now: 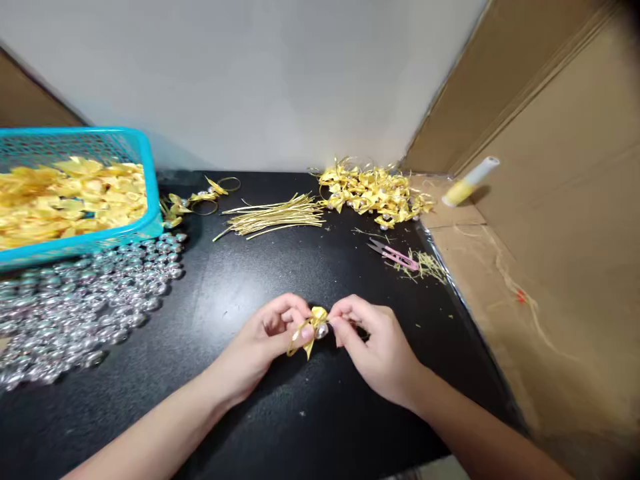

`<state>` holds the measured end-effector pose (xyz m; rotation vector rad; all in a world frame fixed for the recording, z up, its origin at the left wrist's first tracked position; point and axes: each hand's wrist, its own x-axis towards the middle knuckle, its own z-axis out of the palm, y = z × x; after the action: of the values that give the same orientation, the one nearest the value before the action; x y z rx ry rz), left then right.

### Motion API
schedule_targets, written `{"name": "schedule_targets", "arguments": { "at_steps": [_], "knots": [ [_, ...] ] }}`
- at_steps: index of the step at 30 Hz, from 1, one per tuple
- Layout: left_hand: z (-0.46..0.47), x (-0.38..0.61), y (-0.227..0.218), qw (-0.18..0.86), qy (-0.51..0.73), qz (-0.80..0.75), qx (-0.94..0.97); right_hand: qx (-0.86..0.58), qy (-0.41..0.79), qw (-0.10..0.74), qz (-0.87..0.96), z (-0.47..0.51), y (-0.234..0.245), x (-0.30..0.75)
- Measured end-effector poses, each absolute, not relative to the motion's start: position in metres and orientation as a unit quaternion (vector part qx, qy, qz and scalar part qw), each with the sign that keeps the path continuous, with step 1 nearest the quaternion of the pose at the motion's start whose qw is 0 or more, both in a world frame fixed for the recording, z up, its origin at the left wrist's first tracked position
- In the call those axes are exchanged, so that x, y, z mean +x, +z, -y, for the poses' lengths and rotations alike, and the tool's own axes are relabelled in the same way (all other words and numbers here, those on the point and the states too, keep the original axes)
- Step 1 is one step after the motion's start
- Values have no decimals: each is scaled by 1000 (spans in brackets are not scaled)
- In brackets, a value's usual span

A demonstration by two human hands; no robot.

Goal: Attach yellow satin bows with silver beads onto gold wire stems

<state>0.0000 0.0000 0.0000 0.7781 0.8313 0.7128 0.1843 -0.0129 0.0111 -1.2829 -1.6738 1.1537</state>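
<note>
A small gold ribbon bow (318, 315) with a shiny silver bead (323, 330) at its middle is held between my two hands, just above the black tabletop. The thumb and fingers of my left hand (277, 330) pinch the bow's left side, where a loop of gold tie (292, 344) sticks out. From the right, my right hand (373, 340) closes thumb and forefinger at the bow's edge beside the bead. What those right fingertips grip is too small to make out clearly; it looks like the end of the tie.
A turquoise basket (150, 173) of gold bows stands at left, with many silver beads (100, 300) before it. Gold ties (277, 217) lie behind my hands. At back right are finished-looking beaded bows (375, 190), pink thread snips (395, 255), clippings (430, 267) and a tube (470, 181).
</note>
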Motion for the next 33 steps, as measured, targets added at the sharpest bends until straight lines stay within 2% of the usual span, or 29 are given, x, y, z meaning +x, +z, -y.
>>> {"name": "schedule_targets", "arguments": {
  "at_steps": [12, 33],
  "knots": [
    [1, 0, -6, 827, 325, -346, 301, -472, 495, 360, 635, 15, 10, 185],
    [1, 0, -5, 852, 320, -335, 245, -468, 432, 383, 669, 16, 18, 183]
  ]
}}
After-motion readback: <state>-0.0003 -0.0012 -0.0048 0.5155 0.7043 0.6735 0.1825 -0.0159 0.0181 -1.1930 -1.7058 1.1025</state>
